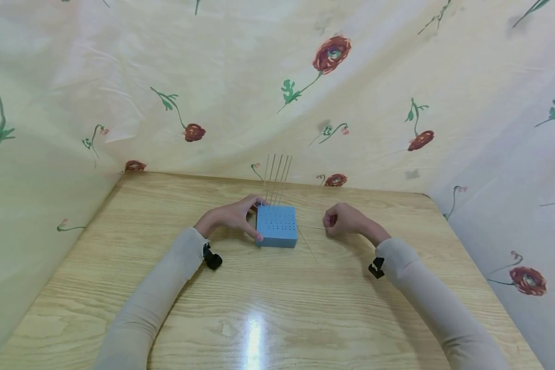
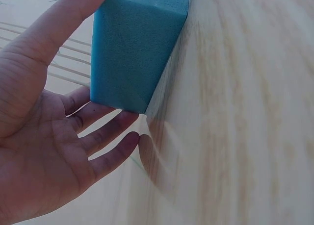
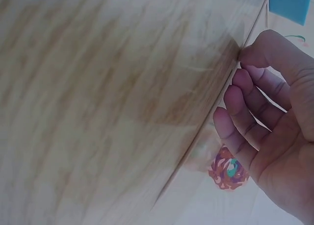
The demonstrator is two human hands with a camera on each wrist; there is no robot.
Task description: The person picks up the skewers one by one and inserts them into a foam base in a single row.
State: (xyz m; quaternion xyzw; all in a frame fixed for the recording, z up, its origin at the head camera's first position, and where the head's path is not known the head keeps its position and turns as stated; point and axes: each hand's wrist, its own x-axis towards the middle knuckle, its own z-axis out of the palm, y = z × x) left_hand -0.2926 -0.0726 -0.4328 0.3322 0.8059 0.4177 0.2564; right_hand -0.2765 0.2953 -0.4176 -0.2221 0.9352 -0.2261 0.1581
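A blue block (image 1: 279,240), foam-like, with rows of small holes in its top, sits on the wooden table. My left hand (image 1: 235,215) grips its left side, thumb at the near corner and fingers round the far side; the block (image 2: 132,53) is large in the left wrist view. Several thin sticks (image 1: 277,177) stand upright along the block's back row. To the right, my right hand (image 1: 344,220) pinches a thin stick (image 1: 311,226) between thumb and forefinger, low over the table. In the right wrist view this stick (image 3: 194,139) runs past the fingertips.
Another thin stick (image 1: 309,247) lies slanted on the table (image 1: 305,308), just right of the block. A flowered cloth (image 1: 240,92) hangs behind the table and along both sides.
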